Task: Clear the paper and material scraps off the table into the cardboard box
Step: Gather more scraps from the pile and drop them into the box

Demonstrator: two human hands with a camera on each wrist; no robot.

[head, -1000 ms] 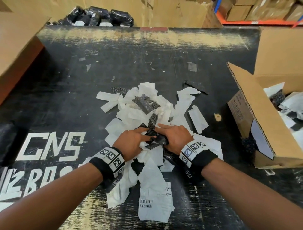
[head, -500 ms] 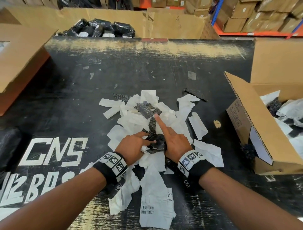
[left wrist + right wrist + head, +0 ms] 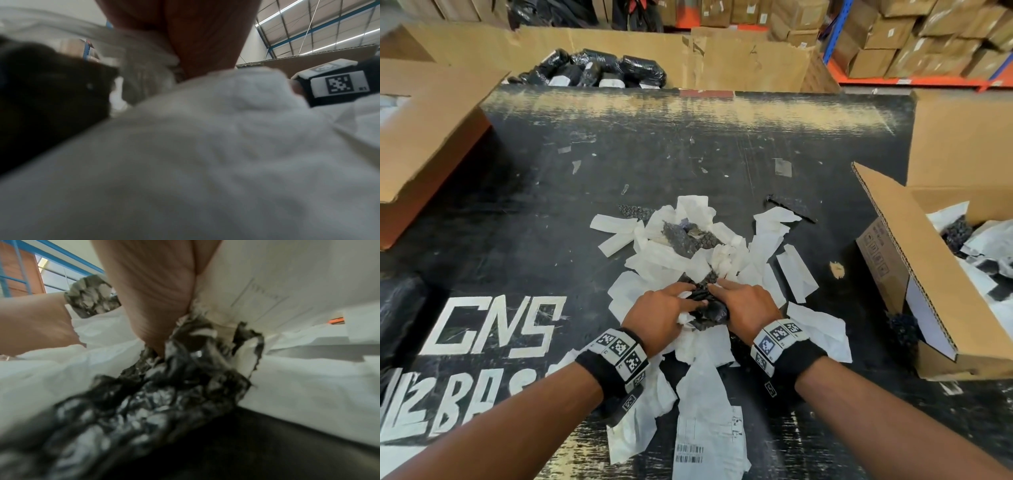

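Observation:
A heap of white paper strips (image 3: 671, 257) mixed with black mesh material scraps (image 3: 688, 240) lies mid-table in the head view. My left hand (image 3: 661, 315) and right hand (image 3: 746, 305) sit side by side on its near edge, fingers curled into a crumpled black scrap (image 3: 710, 311) and the paper around it. The right wrist view shows my right fingers (image 3: 152, 288) digging into the black mesh (image 3: 164, 394) with white paper on both sides. Blurred white paper (image 3: 205, 146) fills the left wrist view. The open cardboard box (image 3: 914, 246) stands at the right and holds scraps.
The black table (image 3: 688, 144) carries white lettering at the near left and small flecks of tape further back. A labelled sheet (image 3: 709, 442) lies near my wrists. A flat cardboard piece (image 3: 431, 137) lies on the left; black wrapped bundles (image 3: 592, 68) sit beyond the far edge.
My right index finger, stretched forward over the heap half a second ago, has drawn back toward the black scrap. Both hands stay at the heap's near edge. The head view has tilted up.

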